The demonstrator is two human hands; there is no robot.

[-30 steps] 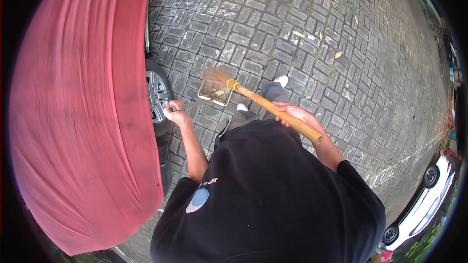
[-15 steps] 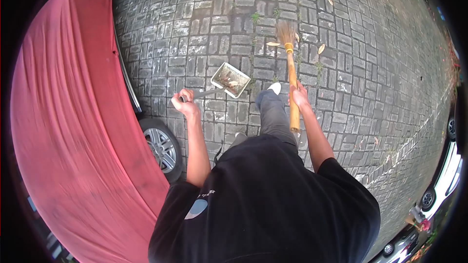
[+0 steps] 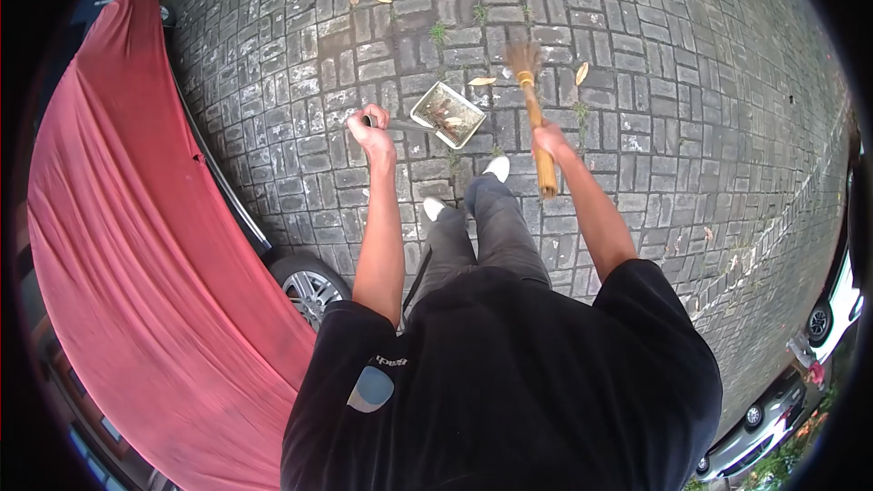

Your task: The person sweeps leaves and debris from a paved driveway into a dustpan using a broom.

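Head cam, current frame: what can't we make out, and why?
Head view: single strands of the bristles; blurred, so ground contact is unclear too.
Head view: what the bits in the dustpan are; too small.
Head view: the gripped stretch of the broom; the right hand covers it.
Head view: most of the vehicle; the red cover hides it.
Head view: part of the white car; cut off by the dark lens edge.
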